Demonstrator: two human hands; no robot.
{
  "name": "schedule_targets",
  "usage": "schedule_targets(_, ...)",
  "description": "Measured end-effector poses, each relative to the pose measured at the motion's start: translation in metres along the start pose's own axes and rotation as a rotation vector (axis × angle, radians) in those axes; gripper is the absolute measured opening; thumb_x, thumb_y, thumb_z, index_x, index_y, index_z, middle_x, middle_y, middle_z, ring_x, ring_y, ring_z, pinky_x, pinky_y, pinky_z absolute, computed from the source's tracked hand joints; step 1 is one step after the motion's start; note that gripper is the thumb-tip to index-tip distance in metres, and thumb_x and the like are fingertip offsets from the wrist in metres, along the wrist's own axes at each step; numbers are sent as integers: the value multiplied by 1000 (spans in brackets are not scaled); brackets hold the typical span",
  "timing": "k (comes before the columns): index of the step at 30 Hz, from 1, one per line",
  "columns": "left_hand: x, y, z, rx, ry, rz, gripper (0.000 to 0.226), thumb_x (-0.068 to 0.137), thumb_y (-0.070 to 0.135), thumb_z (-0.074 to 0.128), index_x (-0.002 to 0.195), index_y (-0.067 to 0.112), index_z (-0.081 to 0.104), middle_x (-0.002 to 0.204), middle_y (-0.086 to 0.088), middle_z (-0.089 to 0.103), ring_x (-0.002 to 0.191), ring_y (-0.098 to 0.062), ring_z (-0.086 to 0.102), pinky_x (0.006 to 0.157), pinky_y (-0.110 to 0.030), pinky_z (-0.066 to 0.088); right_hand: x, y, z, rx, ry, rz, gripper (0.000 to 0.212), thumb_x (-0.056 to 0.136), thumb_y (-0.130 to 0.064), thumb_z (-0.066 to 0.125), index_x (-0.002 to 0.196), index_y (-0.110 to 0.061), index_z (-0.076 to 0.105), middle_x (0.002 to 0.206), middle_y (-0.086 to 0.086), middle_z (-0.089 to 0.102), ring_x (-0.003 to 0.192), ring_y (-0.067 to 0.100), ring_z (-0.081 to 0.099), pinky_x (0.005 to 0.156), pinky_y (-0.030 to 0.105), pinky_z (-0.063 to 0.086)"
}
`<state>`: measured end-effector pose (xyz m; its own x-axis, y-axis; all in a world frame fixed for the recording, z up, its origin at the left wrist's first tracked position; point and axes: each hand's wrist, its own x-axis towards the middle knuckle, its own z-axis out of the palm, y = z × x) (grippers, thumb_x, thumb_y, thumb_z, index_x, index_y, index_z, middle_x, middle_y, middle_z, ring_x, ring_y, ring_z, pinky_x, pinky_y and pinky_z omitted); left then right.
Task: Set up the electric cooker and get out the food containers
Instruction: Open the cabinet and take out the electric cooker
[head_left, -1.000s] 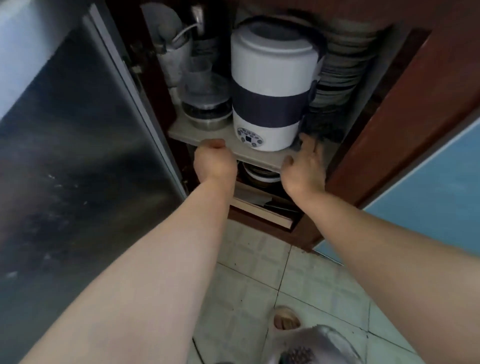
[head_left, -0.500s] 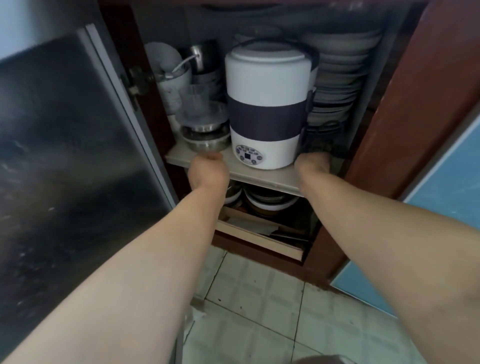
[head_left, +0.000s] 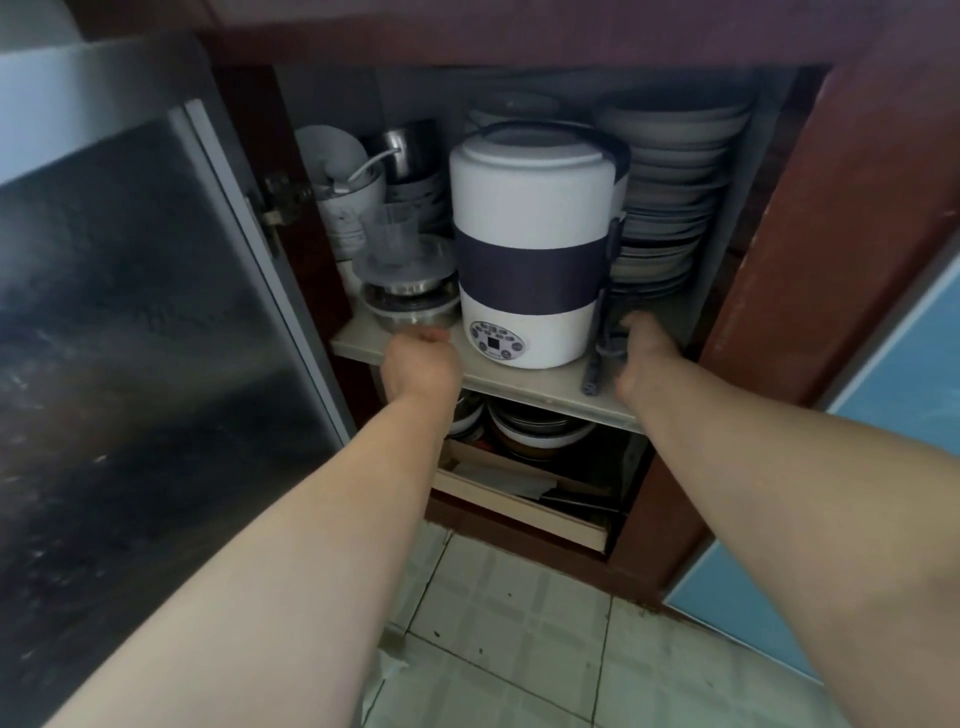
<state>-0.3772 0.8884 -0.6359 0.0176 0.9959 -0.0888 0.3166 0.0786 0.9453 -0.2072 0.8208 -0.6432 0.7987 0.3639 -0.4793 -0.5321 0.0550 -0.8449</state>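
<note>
A tall white electric cooker (head_left: 530, 249) with a dark band and a round button panel stands upright on the cupboard shelf (head_left: 524, 384). My left hand (head_left: 421, 364) rests at the shelf's front edge, left of the cooker's base, fingers curled with nothing in them that I can see. My right hand (head_left: 641, 356) reaches in at the cooker's right side, next to a dark power cord (head_left: 597, 358) hanging over the shelf edge. Its fingertips are hidden behind the cord and cooker. Steel food containers with lids (head_left: 408, 299) are stacked left of the cooker.
A stack of plates (head_left: 670, 202) fills the shelf's right side. Bowls, a clear cup and a steel pot crowd the left back. More bowls (head_left: 540, 428) sit on the lower level. The open metal door (head_left: 130, 332) stands at my left, a brown door (head_left: 841, 249) at my right.
My view has dropped and drawn closer to the cupboard. My right hand has moved from the shelf's front edge deeper in, beside the cooker's cord. My left hand stays at the shelf edge.
</note>
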Motion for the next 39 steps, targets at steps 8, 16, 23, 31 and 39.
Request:
schedule_targets(8,-18,5,11,61,-95,-4,28,95,16,48,109,4,70,115,-15,68,107,-32,63,88,-33,50,-35,24,-20,-589,23,-67,31,94,-23,38,107,-4,61,104,11,64,94,26,58,81,30,45)
schedule_targets(16,-54,-15,33,197,-630,-309,19,101,19,43,116,14,53,110,-7,53,102,-24,53,81,-38,48,-52,46,-43,-441,-104,122,18,95,-25,47,83,-13,53,73,6,54,58,16,48,57,28,43)
schedule_targets(23,-66,-30,54,-129,-694,-427,9,101,19,46,104,22,54,81,1,56,67,-10,49,59,-24,41,-48,37,-53,-310,-225,282,32,93,-47,49,100,-16,55,72,3,53,57,13,49,65,40,54)
schedule_targets(31,-56,-20,17,62,-723,-274,18,94,15,62,110,23,64,90,1,60,72,-8,48,64,-23,36,-58,41,-51,-487,-297,202,32,97,-39,41,81,-17,60,92,4,61,82,19,55,73,33,45)
schedule_targets(39,-66,2,7,39,-789,-197,23,85,20,74,105,11,70,79,1,67,63,-7,57,52,-17,43,-75,41,-30,-170,-227,80,17,86,-16,65,73,-12,57,68,6,60,59,17,57,56,28,49)
